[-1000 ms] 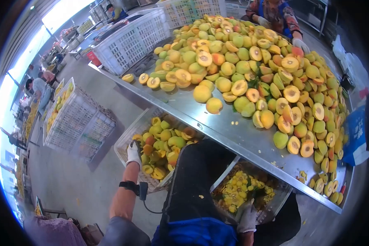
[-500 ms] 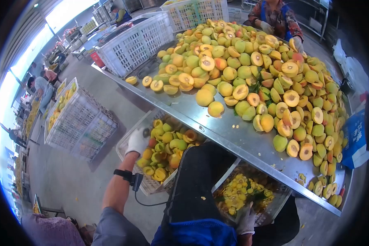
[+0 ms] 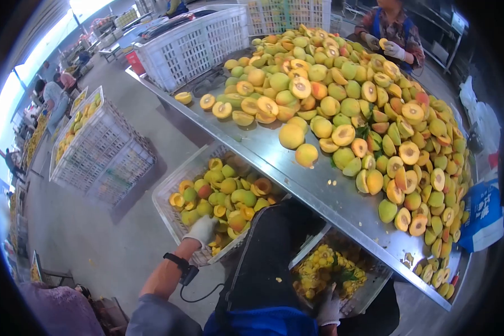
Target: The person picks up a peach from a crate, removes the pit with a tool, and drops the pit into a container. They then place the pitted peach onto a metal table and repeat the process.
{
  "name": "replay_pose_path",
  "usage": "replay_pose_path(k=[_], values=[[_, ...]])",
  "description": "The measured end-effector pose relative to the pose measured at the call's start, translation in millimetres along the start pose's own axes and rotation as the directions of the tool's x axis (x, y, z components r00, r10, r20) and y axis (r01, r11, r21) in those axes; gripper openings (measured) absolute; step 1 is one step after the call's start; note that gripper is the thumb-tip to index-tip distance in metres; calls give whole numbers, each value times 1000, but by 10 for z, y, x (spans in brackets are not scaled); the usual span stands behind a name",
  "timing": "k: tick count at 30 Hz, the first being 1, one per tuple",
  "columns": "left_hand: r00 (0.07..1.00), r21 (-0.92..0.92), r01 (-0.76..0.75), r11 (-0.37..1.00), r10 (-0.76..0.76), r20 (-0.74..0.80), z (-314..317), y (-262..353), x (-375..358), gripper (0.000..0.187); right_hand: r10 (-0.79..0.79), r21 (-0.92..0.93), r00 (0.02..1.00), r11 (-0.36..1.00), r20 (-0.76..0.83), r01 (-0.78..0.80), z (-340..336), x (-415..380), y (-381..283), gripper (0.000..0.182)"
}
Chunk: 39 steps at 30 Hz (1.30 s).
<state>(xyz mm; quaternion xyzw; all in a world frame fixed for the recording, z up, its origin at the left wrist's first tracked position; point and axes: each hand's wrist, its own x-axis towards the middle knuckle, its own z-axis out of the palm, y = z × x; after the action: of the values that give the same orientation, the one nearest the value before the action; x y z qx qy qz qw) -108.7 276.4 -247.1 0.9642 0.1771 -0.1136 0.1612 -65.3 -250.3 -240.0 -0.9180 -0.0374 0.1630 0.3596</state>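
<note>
My left hand [image 3: 201, 229], in a white glove, lies on cut fruit at the near side of a white crate [image 3: 167, 208]. Its fingers look loosely spread, their tips partly hidden among the yellow-green peach or apricot halves [image 3: 228, 186]. In a white glove too, my right hand [image 3: 329, 311] is low over a second crate [image 3: 369, 305] that holds small yellow pieces [image 3: 322, 266] and some leaves. Those fingers look curled in shadow, and what they hold, if anything, cannot be made out. Above both crates, a metal table [image 3: 297, 179] bears a large heap of halved and whole fruit [image 3: 341, 106].
A co-worker [image 3: 392, 33] in gloves handles a fruit piece behind the heap. White crates [image 3: 193, 47] stand at the table's far left, and stacked fruit crates [image 3: 103, 151] on the floor. A blue-and-white bag [image 3: 481, 215] is at the right. The table's metal edge slants above my legs.
My left hand has moved from the crate's left side toward its near edge, uncovering fruit there. My right hand stays low. The view has shifted slightly; the co-worker's hands have come together around a fruit piece.
</note>
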Motion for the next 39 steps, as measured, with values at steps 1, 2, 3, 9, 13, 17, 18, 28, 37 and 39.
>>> replay_pose_path(k=[1, 2, 3, 9, 13, 17, 18, 28, 37, 39], values=[[991, -92, 19, 996, -31, -131, -212, 118, 1, 36, 206, 186, 976, 959, 70, -215, -44, 26, -102, 38], [965, -184, 27, 983, -74, -250, -364, 197, 52, 36, 390, 344, 904, 836, 176, -428, -96, 15, -248, 38], [951, -293, 102, 951, -180, -251, -440, 236, 173, 43, 266, 247, 956, 925, 123, -289, -201, -23, -569, 42], [933, -391, 91, 916, -215, -288, 17, 314, 472, 86, 81, -178, 986, 983, 146, -55, -117, 37, -308, 46], [859, -562, 142, 815, -384, -339, 24, 710, 781, 79, -186, -442, 971, 866, 153, 235, 54, 22, 60, 53], [896, -540, 135, 831, -335, -292, -129, 972, 1218, 74, -184, -408, 963, 878, 197, 251, -17, -17, -311, 56], [915, -528, 134, 839, -309, -259, -148, 987, 1343, 71, -143, -475, 969, 851, 203, 225, -13, -5, -331, 59], [944, -73, -311, 947, 299, -142, -276, 925, 544, 51, -450, -143, 871, 866, 200, 480, 5, 189, -554, 58], [953, -20, -108, 994, 109, 282, -524, 317, -399, 47, -381, -209, 924, 901, 37, 380, 15, 66, -377, 47], [992, -94, -28, 995, 39, 121, -557, 294, -402, 49, -421, -179, 907, 891, 13, 417, 29, 68, -425, 44]])
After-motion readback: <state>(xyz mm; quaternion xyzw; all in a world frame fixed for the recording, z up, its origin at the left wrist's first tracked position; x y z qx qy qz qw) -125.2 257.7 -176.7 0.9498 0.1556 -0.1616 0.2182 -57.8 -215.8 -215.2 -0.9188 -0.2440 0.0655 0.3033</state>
